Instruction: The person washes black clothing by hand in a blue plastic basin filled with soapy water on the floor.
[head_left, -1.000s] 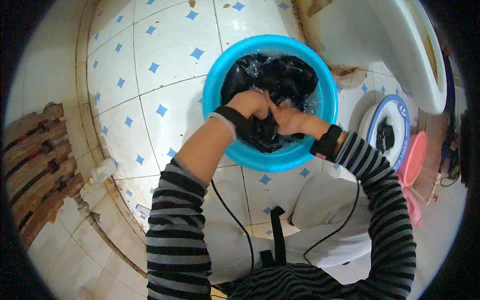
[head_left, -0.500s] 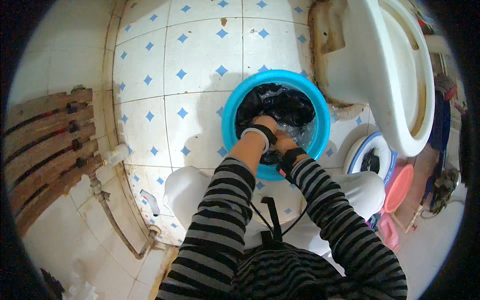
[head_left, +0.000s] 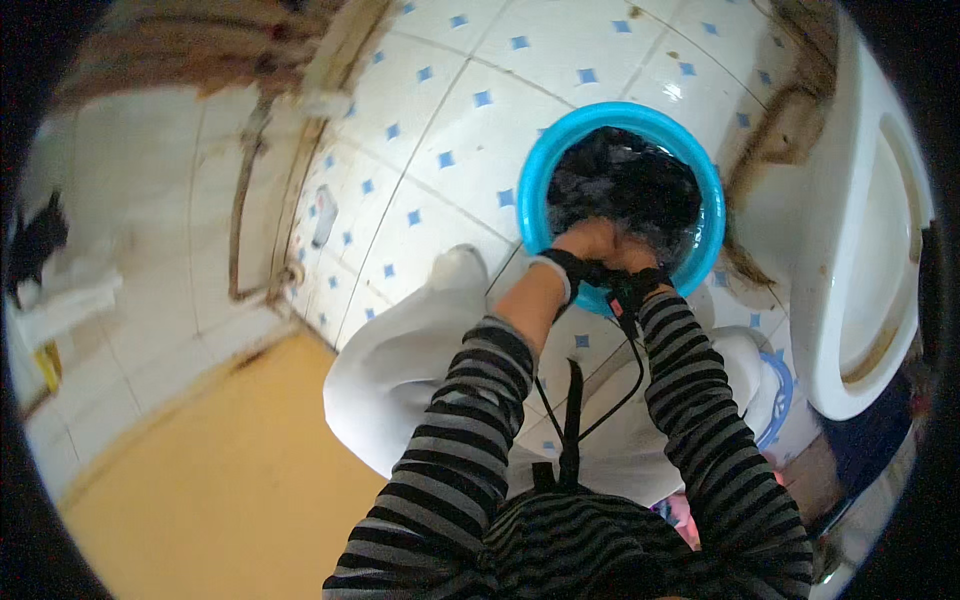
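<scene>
A round turquoise basin (head_left: 535, 185) stands on the floor, holding water and a bunched dark wet cloth (head_left: 625, 180). Both my hands are down in its near part, side by side and close together. My left hand (head_left: 590, 240) is curled in against the cloth. Next to it, my right hand (head_left: 633, 256) is curled at the cloth too. Water and dark fabric hide most of the fingers. Black bands circle both wrists, below pushed-up striped sleeves.
A white ceramic fixture (head_left: 865, 260) with a stained base rises to the right. A blue-rimmed white basin (head_left: 778, 400) sits partly behind my right knee. Along the left wall runs a rusty pipe (head_left: 240, 220). A pale tube-like object (head_left: 325, 215) lies on the tiled floor (head_left: 430, 180).
The view has swung left and turned, so the turquoise basin appears farther right and a yellow surface shows at lower left. My hands stay in the basin, now nearer its front rim.
</scene>
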